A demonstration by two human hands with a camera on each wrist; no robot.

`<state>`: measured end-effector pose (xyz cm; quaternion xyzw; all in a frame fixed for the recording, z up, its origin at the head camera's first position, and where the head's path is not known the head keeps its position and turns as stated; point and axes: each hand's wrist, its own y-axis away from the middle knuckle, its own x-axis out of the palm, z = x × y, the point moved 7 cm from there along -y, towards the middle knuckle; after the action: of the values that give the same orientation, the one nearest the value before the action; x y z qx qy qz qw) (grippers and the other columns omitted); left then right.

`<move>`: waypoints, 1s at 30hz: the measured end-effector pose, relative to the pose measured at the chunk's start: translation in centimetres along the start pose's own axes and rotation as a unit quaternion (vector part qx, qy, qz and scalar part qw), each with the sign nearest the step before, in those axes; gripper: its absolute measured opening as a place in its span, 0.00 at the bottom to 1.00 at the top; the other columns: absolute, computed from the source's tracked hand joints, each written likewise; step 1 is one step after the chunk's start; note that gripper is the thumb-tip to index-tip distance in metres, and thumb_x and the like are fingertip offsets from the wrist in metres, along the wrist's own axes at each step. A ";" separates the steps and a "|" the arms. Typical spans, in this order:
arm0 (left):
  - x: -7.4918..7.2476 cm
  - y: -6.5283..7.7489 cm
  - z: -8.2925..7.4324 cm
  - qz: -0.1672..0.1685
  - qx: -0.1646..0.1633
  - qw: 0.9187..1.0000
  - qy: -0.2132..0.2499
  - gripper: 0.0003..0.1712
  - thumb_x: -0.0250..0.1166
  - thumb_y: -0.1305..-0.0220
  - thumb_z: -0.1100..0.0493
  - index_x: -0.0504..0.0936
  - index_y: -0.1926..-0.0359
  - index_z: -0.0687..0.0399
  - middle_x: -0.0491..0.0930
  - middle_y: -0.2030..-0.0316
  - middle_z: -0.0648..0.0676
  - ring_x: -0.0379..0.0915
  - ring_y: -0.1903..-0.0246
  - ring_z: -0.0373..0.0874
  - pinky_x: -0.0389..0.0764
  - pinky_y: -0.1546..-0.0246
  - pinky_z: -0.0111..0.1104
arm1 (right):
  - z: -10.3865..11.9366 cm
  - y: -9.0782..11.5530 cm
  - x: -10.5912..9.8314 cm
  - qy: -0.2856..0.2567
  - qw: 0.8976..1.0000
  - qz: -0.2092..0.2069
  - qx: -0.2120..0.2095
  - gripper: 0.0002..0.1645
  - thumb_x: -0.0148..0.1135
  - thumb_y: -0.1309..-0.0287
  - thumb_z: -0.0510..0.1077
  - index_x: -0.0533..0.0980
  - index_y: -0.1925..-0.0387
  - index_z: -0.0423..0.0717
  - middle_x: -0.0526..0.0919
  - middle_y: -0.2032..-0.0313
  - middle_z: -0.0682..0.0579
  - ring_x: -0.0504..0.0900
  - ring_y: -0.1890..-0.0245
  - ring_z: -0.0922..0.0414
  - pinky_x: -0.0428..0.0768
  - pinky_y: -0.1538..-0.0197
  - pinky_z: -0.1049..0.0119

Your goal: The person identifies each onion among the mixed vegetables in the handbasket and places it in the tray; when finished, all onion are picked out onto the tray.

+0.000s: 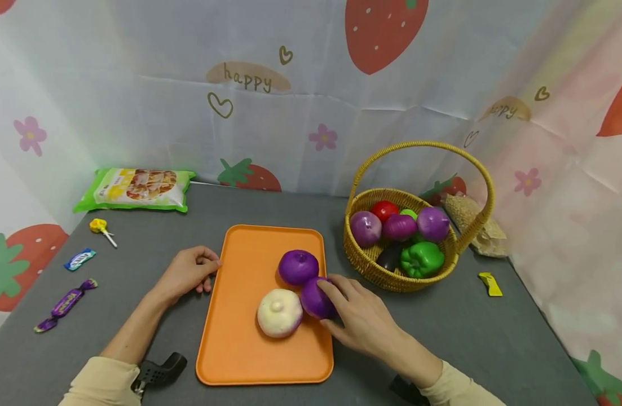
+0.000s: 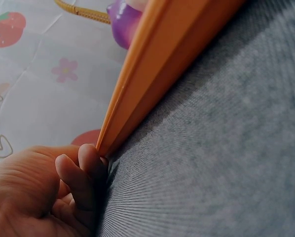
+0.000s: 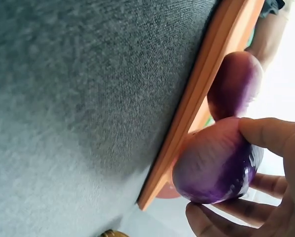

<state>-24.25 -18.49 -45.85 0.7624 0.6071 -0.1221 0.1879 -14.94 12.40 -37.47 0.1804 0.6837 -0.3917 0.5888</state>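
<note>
An orange tray [image 1: 239, 355] lies on the grey table, its left rim pinched lightly by the fingertips of my left hand [image 1: 191, 269]. Three turnips rest on its right half. My right hand [image 1: 364, 313] grips the nearer purple turnip [image 1: 317, 299] at the right rim; in the right wrist view, thumb and fingers stand around this turnip [image 3: 214, 163]. Touching it from behind is another purple turnip [image 1: 298, 267]. A third turnip [image 1: 279, 314] sits just left with its cream underside and root nub up.
A wicker basket [image 1: 364, 265] with a tall handle holds onions, a tomato, a green pepper and an eggplant. Wrapped candies and a yellow lollipop [image 1: 98, 226] lie at left, below a green food bag [image 1: 138, 189]. A yellow wrapper [image 1: 490, 283] lies at right.
</note>
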 end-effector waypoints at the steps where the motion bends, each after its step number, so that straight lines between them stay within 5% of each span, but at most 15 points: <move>1: 0.0 0.0 0.0 0.000 -0.001 1.000 0.000 0.15 0.57 0.29 0.57 0.75 0.52 0.67 0.78 0.79 0.54 0.74 0.84 0.42 0.78 0.81 0.35 | 0.1 -0.1 0.1 0.002 1.000 -0.001 -0.006 0.40 0.74 0.52 0.56 0.70 0.37 0.53 0.78 0.44 0.47 0.82 0.50 0.51 0.84 0.52 0.57; 13: 0.0 0.0 0.0 -0.003 -0.003 1.000 0.002 0.14 0.57 0.30 0.58 0.75 0.53 0.67 0.78 0.79 0.53 0.73 0.85 0.41 0.78 0.82 0.34 | 1.4 -0.9 0.4 0.005 0.999 0.011 -0.053 0.31 0.67 0.44 0.51 0.74 0.38 0.54 0.77 0.42 0.47 0.80 0.47 0.51 0.84 0.50 0.58; 30: 0.0 0.0 0.0 -0.007 -0.007 1.000 0.000 0.14 0.58 0.30 0.58 0.76 0.53 0.66 0.77 0.80 0.53 0.73 0.85 0.41 0.78 0.82 0.34 | 1.5 -2.4 1.0 0.031 0.997 0.008 -0.063 0.31 0.71 0.45 0.47 0.74 0.39 0.50 0.78 0.42 0.46 0.79 0.43 0.50 0.83 0.46 0.59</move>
<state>-24.28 -18.44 -45.88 0.7570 0.6130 -0.1193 0.1920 -15.87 9.54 -37.68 0.1604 0.7237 -0.3370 0.5805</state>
